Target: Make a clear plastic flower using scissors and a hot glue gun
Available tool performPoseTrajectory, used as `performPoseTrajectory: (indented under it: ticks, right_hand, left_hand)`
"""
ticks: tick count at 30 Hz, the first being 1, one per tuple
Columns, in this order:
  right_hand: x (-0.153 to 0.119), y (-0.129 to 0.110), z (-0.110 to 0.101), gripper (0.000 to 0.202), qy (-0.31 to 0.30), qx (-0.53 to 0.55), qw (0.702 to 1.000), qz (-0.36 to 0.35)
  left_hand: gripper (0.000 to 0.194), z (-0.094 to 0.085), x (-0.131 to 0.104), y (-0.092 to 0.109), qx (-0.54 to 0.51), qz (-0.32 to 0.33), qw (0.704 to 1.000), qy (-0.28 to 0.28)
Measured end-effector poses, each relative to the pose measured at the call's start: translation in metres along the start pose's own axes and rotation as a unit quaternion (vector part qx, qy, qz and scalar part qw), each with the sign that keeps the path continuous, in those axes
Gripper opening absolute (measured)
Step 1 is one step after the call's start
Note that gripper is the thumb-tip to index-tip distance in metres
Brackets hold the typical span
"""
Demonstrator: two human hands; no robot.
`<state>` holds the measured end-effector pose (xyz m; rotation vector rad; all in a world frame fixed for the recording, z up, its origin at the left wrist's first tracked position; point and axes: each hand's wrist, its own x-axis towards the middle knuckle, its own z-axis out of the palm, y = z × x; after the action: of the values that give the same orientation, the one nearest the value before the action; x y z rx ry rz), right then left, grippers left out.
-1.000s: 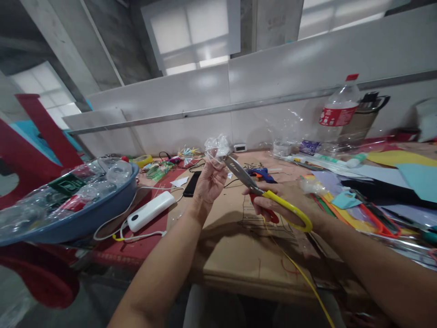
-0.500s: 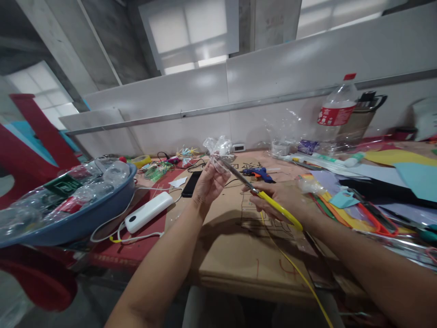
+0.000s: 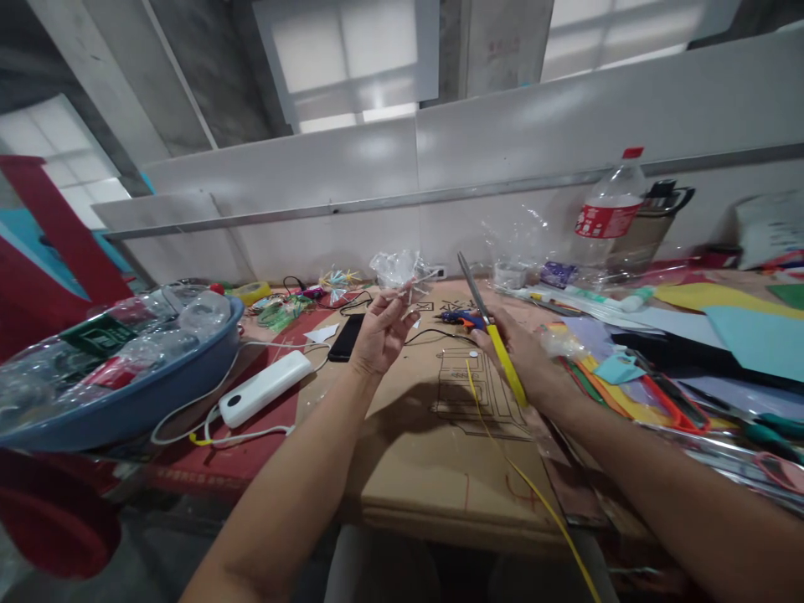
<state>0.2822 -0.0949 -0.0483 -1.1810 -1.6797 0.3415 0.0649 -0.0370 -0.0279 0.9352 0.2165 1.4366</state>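
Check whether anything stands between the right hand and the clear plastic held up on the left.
Nothing visible blocks the way from the right hand to the clear plastic, which the left hand grips from below. The right hand's own scissors point upward. The blue glue gun lies on the table, apparently below the path.

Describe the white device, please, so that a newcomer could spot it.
Find the blue basin at far left. Right of it, on the red surface, lies the white device, with a looping cable. Its thick bar shape and round dark spot distinguish it from the flat black phone.
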Motion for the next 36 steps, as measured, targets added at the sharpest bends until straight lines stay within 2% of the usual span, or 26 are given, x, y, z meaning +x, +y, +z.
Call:
performPoseTrajectory:
  ticks: [5, 10, 17, 28, 36]
  right_hand:
    - [-0.002, -0.005, -0.005, 0.042, -0.027, -0.015, 0.999, -0.009]
    - [-0.003, -0.008, -0.005, 0.038, -0.021, -0.045, 0.998, -0.031]
    - [-0.003, -0.009, -0.003, 0.043, -0.005, -0.097, 0.994, -0.052]
    - [-0.004, -0.002, -0.005, 0.041, -0.005, -0.238, 0.964, -0.122]
    - [-0.001, 0.001, -0.007, 0.035, -0.006, -0.231, 0.965, -0.124]
  left_hand:
    - [0.012, 0.001, 0.003, -0.002, 0.021, -0.008, 0.998, 0.057]
    - [0.014, 0.005, 0.004, -0.001, 0.021, -0.024, 0.994, 0.1]
    - [0.009, 0.008, 0.001, -0.001, -0.007, -0.026, 0.996, 0.088]
    - [0.012, 0.012, 0.001, -0.004, -0.027, -0.053, 0.99, 0.132]
    - [0.008, 0.012, 0.0, -0.005, 0.001, -0.064, 0.988, 0.139]
